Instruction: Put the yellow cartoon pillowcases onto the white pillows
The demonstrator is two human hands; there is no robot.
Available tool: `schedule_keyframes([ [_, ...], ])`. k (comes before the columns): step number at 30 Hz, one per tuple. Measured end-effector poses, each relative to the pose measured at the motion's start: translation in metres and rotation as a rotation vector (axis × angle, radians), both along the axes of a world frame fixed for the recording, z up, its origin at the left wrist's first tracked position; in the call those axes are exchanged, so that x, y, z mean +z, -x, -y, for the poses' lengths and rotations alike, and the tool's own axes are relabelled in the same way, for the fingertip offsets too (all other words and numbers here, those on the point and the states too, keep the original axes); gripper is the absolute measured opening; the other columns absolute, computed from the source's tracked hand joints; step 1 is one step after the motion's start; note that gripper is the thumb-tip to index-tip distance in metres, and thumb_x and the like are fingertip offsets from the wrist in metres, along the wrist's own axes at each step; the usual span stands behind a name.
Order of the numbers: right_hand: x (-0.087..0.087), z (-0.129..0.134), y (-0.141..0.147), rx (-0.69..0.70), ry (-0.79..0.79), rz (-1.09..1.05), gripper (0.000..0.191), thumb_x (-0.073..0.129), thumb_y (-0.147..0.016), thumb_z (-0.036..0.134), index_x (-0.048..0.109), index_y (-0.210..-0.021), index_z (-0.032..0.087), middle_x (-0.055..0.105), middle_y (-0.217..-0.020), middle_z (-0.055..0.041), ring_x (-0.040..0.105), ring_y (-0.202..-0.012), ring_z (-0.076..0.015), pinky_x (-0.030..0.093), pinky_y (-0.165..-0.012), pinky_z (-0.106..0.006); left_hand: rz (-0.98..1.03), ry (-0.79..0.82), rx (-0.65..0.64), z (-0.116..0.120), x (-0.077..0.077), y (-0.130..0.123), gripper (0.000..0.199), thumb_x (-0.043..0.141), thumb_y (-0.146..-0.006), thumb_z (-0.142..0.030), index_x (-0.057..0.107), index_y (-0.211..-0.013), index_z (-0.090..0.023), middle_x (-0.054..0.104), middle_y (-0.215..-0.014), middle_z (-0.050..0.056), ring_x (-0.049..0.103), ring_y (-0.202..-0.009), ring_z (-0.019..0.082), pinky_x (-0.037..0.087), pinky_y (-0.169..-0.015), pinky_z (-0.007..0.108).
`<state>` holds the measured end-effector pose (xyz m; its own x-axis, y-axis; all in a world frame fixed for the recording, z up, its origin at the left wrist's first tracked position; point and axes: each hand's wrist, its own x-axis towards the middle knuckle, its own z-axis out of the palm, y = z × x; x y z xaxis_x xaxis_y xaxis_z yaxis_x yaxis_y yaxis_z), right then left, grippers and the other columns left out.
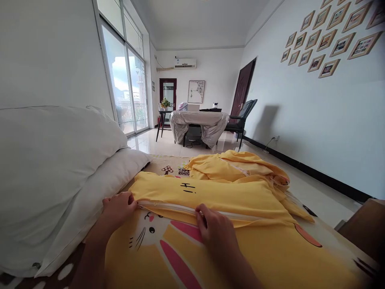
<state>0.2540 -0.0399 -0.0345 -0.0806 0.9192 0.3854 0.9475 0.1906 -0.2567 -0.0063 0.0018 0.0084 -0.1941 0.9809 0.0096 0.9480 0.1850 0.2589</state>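
A yellow fabric cover with a printed white rabbit and pink ears lies spread out in front of me. A white zipper runs across it from left to right, and a folded-over strip with "Hi" lettering lies beyond the zipper. My left hand is closed on the zipper's left end, at the cover's left edge. Near the middle of the zipper, my right hand pinches the zipper edge between thumb and fingers.
White pillows are stacked at the left. More yellow fabric lies bunched beyond the cover. A cardboard box stands at the right edge. Farther off are a covered table and a black chair.
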Motion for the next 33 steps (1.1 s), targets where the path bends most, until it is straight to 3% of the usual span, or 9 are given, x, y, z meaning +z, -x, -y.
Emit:
schedule_keyframes([
  [9,-0.001,0.000,0.000,0.032,-0.017,-0.044,0.014,0.048,-0.091,0.017,0.058,-0.082,0.022,0.067,-0.070,0.0018,0.064,-0.066,-0.0175,0.028,-0.055,-0.025,-0.022,-0.046,0.095,0.001,0.000,-0.008,0.014,0.047,-0.076,-0.023,0.050,-0.062,-0.020,0.064,-0.068,0.003,0.058,-0.076,0.025,0.026,-0.082,0.043],
  [14,-0.002,-0.002,-0.001,0.096,-0.174,-0.138,0.012,0.051,-0.086,0.014,0.059,-0.080,0.021,0.063,-0.077,-0.0024,0.060,-0.073,-0.0180,0.038,-0.061,-0.025,-0.043,-0.027,0.078,-0.001,0.001,-0.005,0.019,0.043,-0.081,-0.024,0.052,-0.065,-0.020,0.066,-0.072,0.004,0.060,-0.079,0.025,0.026,-0.083,0.043],
  [17,-0.002,-0.001,-0.001,0.190,-0.275,-0.202,0.011,0.054,-0.082,0.012,0.061,-0.082,0.020,0.060,-0.085,-0.0052,0.056,-0.083,-0.0203,0.044,-0.070,-0.029,-0.062,-0.141,-0.025,-0.004,-0.004,0.005,0.016,0.041,-0.083,-0.021,0.054,-0.073,-0.019,0.068,-0.083,0.005,0.061,-0.085,0.024,0.027,-0.084,0.043],
  [21,0.001,0.002,0.001,0.286,-0.237,-0.210,0.010,0.061,-0.078,0.012,0.062,-0.084,0.020,0.059,-0.090,-0.0054,0.053,-0.087,-0.0217,0.045,-0.078,-0.034,-0.005,-0.333,-0.279,-0.001,-0.013,0.017,0.023,0.040,-0.078,-0.016,0.057,-0.092,-0.023,0.064,-0.107,0.003,0.058,-0.103,0.023,0.028,-0.090,0.040],
  [23,0.003,0.004,0.001,0.303,-0.182,-0.198,0.012,0.062,-0.078,0.013,0.063,-0.087,0.021,0.060,-0.092,-0.0053,0.052,-0.089,-0.0224,0.044,-0.081,-0.037,0.047,-0.294,-0.472,0.004,-0.014,0.017,0.023,0.041,-0.080,-0.020,0.058,-0.095,-0.026,0.063,-0.110,0.000,0.056,-0.107,0.021,0.028,-0.092,0.037],
  [25,0.005,0.005,0.001,0.316,-0.128,-0.189,0.014,0.061,-0.080,0.014,0.064,-0.092,0.021,0.062,-0.095,-0.0050,0.052,-0.091,-0.0225,0.042,-0.083,-0.037,0.088,-0.230,-0.577,0.007,-0.013,0.014,0.019,0.043,-0.083,-0.026,0.058,-0.093,-0.027,0.063,-0.106,-0.002,0.056,-0.103,0.020,0.031,-0.092,0.034],
  [29,0.008,0.005,0.000,0.331,-0.075,-0.198,0.019,0.058,-0.083,0.013,0.066,-0.098,0.023,0.064,-0.097,-0.0032,0.054,-0.092,-0.0207,0.039,-0.085,-0.035,0.069,-0.220,-0.458,0.003,-0.014,0.011,0.020,0.039,-0.085,-0.025,0.059,-0.082,-0.024,0.065,-0.096,-0.001,0.059,-0.093,0.019,0.031,-0.088,0.034],
  [33,0.003,0.001,-0.002,0.215,-0.105,-0.213,0.018,0.052,-0.087,0.010,0.066,-0.086,0.020,0.066,-0.088,-0.0025,0.055,-0.085,-0.0188,0.037,-0.080,-0.032,0.037,-0.241,-0.357,-0.004,-0.018,0.017,0.024,0.037,-0.085,-0.024,0.060,-0.077,-0.022,0.065,-0.093,0.002,0.058,-0.094,0.021,0.031,-0.085,0.036],
])
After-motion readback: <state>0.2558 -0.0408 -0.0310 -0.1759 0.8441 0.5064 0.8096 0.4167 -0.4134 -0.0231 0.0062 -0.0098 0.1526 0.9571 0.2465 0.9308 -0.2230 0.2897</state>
